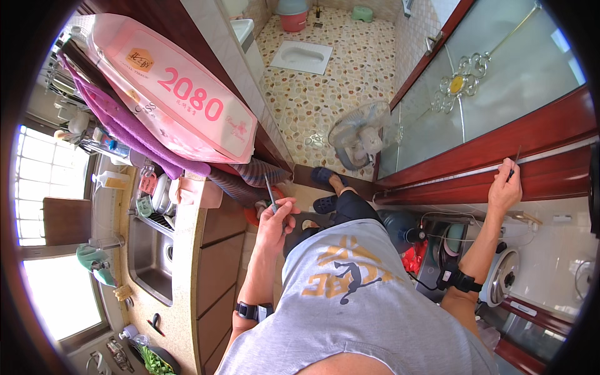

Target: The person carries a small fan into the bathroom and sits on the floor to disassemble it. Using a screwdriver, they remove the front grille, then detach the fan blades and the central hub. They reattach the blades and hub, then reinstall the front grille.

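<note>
Flanking the left hand (275, 224): speckled counter (185, 262); ahead, pebbled bathroom floor (359, 56).

1 white squat toilet (301, 57) in a pebble-patterned floor (290, 103), 1 metal sink (147, 262) in a speckled counter (182, 278)

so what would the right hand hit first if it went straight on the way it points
Going straight on, the right hand, its thin tool leading, would probably meet the dark red wooden door frame first; this single view leaves the depth between them unclear.
</note>
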Action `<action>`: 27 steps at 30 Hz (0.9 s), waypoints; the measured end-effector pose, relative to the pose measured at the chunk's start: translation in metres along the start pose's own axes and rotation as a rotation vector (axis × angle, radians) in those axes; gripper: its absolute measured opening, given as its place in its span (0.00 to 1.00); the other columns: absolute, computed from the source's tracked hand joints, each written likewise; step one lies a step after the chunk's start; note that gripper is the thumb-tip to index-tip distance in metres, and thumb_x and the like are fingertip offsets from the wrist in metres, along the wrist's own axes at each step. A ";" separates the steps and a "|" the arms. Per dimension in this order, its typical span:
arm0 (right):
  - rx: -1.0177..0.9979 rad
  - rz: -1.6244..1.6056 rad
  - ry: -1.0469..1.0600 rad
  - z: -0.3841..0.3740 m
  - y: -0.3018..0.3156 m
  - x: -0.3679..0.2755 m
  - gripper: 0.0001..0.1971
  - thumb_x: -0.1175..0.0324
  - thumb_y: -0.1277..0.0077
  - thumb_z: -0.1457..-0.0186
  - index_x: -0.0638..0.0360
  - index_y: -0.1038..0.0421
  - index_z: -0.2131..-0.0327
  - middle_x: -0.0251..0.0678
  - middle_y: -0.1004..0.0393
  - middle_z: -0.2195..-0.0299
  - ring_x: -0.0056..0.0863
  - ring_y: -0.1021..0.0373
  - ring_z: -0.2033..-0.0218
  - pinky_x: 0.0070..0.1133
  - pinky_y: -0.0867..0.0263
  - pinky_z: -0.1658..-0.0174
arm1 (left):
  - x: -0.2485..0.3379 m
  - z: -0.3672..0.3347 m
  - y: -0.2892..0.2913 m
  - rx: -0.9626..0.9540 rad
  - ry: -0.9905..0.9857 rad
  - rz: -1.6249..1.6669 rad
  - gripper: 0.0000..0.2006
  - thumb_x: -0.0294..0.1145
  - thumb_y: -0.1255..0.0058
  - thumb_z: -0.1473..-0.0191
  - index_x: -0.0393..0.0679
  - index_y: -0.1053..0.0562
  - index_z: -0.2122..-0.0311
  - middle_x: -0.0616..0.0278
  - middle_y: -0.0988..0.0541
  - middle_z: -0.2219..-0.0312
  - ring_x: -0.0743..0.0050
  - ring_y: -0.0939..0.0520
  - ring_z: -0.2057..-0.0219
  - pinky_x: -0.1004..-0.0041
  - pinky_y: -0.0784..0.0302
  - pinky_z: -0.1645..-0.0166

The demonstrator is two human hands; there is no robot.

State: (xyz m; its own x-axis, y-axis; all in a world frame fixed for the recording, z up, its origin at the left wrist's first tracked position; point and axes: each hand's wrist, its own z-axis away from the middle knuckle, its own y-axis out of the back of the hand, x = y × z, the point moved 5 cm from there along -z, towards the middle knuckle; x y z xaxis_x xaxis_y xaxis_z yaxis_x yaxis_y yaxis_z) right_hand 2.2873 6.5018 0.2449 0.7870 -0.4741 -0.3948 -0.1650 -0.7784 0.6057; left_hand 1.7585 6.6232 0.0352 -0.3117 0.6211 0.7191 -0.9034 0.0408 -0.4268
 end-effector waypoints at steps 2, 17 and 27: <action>0.016 0.042 0.042 0.000 0.000 -0.004 0.15 0.57 0.52 0.33 0.60 0.23 0.61 0.35 0.20 0.75 0.27 0.24 0.77 0.24 0.29 0.71 | 0.005 -0.005 -0.005 -0.036 -0.029 -0.082 0.10 0.34 0.48 0.37 0.41 0.23 0.54 0.64 0.17 0.69 0.85 0.25 0.78 0.82 0.36 0.78; -0.819 -0.869 -0.934 0.072 -0.309 -0.039 0.11 0.67 0.52 0.36 0.60 0.25 0.55 0.28 0.29 0.80 0.17 0.32 0.82 0.19 0.33 0.78 | 0.058 -0.115 -0.064 -0.087 0.020 -0.243 0.12 0.33 0.49 0.36 0.39 0.23 0.52 0.61 0.17 0.66 0.84 0.20 0.74 0.82 0.32 0.75; -0.986 -0.636 -1.411 0.105 -0.558 0.022 0.10 0.62 0.52 0.36 0.58 0.28 0.62 0.22 0.41 0.85 0.16 0.45 0.88 0.19 0.40 0.82 | 0.145 -0.243 -0.115 0.298 -0.011 -0.360 0.13 0.34 0.46 0.38 0.40 0.23 0.51 0.63 0.17 0.63 0.85 0.21 0.72 0.84 0.33 0.71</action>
State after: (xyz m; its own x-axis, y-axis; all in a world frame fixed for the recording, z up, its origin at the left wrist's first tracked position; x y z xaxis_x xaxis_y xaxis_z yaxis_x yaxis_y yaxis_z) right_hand 2.3346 6.8823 -0.1740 -0.5303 -0.5963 -0.6027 0.7022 -0.7072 0.0819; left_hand 1.8886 6.8989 0.0557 0.0358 0.6004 0.7989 -0.9994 0.0246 0.0262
